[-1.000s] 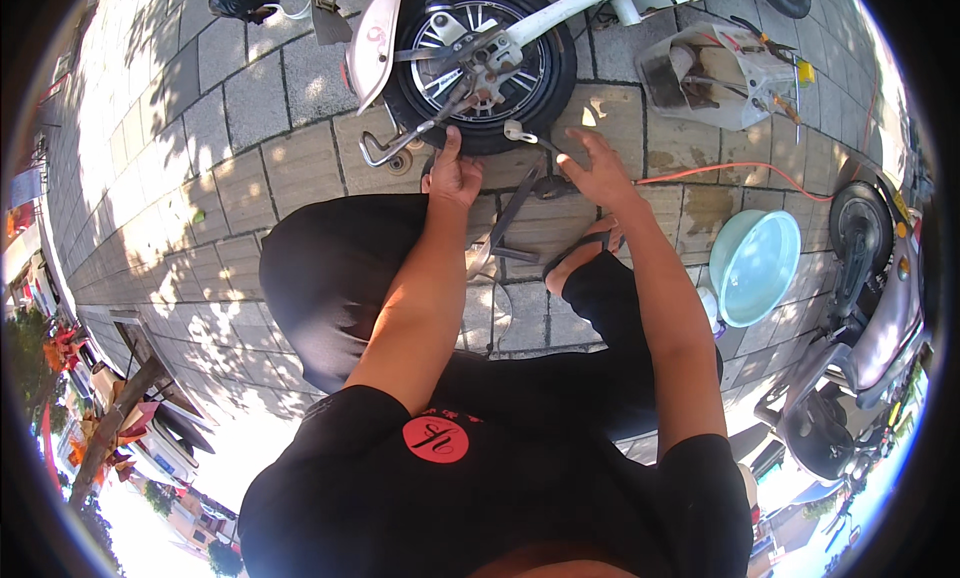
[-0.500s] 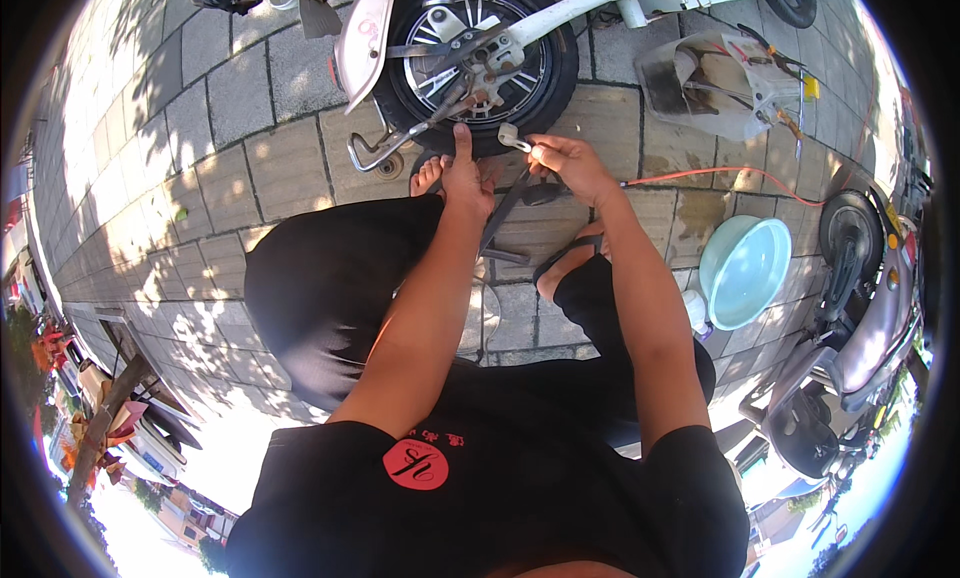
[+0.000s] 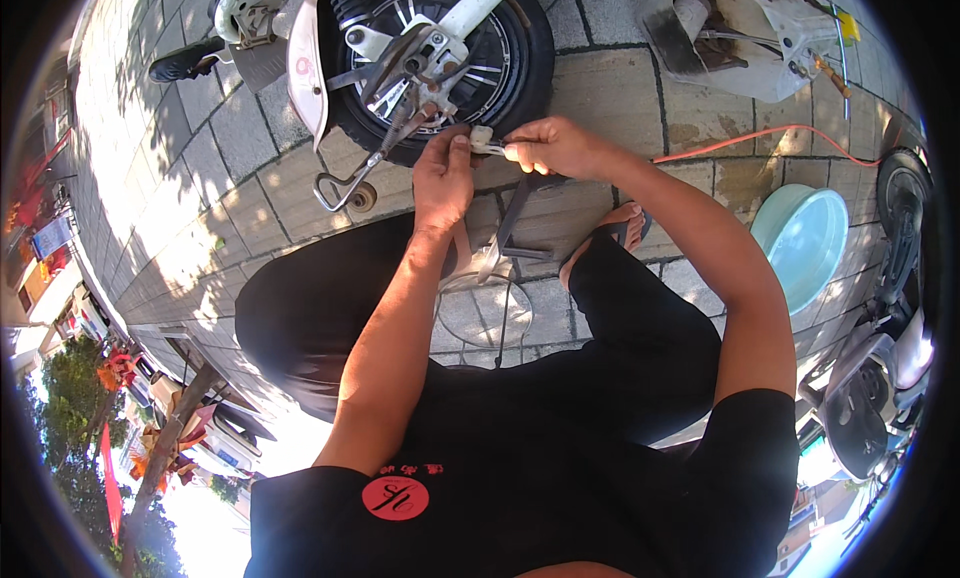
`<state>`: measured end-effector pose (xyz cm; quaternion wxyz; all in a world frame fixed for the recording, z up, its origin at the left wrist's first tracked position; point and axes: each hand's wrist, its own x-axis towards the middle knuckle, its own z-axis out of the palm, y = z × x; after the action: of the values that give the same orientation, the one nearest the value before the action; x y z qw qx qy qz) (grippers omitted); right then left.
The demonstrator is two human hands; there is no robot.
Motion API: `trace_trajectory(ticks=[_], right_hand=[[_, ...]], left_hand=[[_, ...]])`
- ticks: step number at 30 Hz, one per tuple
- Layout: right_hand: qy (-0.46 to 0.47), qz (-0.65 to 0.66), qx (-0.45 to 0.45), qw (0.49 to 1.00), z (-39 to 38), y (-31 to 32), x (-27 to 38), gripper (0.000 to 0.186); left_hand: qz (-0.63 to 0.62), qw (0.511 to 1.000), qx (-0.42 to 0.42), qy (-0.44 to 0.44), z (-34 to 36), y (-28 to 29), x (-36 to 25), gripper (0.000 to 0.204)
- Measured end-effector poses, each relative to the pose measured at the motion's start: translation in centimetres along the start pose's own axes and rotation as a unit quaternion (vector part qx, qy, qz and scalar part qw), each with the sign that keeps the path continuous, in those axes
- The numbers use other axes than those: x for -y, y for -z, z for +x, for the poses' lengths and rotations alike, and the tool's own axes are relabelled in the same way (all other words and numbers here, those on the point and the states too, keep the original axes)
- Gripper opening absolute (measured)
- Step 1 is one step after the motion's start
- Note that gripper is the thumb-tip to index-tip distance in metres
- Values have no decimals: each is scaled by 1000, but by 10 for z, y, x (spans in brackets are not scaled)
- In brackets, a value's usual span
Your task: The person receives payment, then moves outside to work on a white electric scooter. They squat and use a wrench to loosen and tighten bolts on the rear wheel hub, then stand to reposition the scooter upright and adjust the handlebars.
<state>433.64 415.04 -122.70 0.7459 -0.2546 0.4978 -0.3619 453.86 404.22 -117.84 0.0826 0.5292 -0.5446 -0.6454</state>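
My right hand [image 3: 555, 148] pinches the metal end of a small pale piece [image 3: 481, 136]. That piece looks like a light-coloured block with a short silvery shank; its exact kind is unclear. Close beside it, my left hand [image 3: 445, 178] is closed, thumb against fingers; whatever lies between them is hidden. Both hands are just below the black tyre [image 3: 535, 53] of a scooter wheel with silvery spokes. Under my hands, a dark flat strip [image 3: 512, 218] runs down toward the paving.
A bent metal stand [image 3: 340, 193] juts from the scooter. At the upper right sits a cut-open plastic container [image 3: 725, 38] with tools. An orange hose [image 3: 770, 133] crosses the paving above a light-blue basin [image 3: 800, 243]. Another scooter [image 3: 860, 398] stands at the right.
My left hand has come up from an open, thumb-raised pose and closed beside the pale piece. My right hand has brought that piece left toward it. The view has shifted.
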Motion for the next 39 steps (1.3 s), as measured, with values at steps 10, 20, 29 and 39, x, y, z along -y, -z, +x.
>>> trace_trajectory(ticks=[10,20,29,39], right_hand=[[45,-169,-23,984,-2,-9,21,43],[186,-275,-154,931,-5,-12,3,34],[105,-40,-116,987,3,-21,6,34],[162,-38,-141,976,-6,-44,-3,29]], left_hand=[[-68,997,32,13,-1,4,-8,33],[-149,989,8,4,2,0,3,31],[-141,990,30,1,4,6,12,30],[-201,979,28,-2,4,3,11,29]])
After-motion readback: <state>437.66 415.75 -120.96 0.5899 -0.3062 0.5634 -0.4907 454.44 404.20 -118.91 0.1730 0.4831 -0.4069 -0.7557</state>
